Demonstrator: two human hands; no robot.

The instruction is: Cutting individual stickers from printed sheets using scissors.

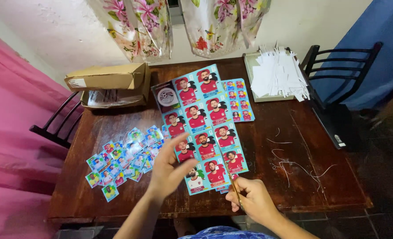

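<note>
left hand [167, 170]: fingers spread, pinching the sticker sheet [205, 128] edge
right hand [254, 201]: clenched round scissors [233, 183], right below the sheet

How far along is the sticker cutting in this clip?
Done: a pile of cut stickers lies on the table, with thin paper trimmings to the right. In hand: the left hand holds the big uncut sheet while the right hand works scissors at its lower edge. Left: most of that sheet, plus a smaller sheet behind it.
</note>
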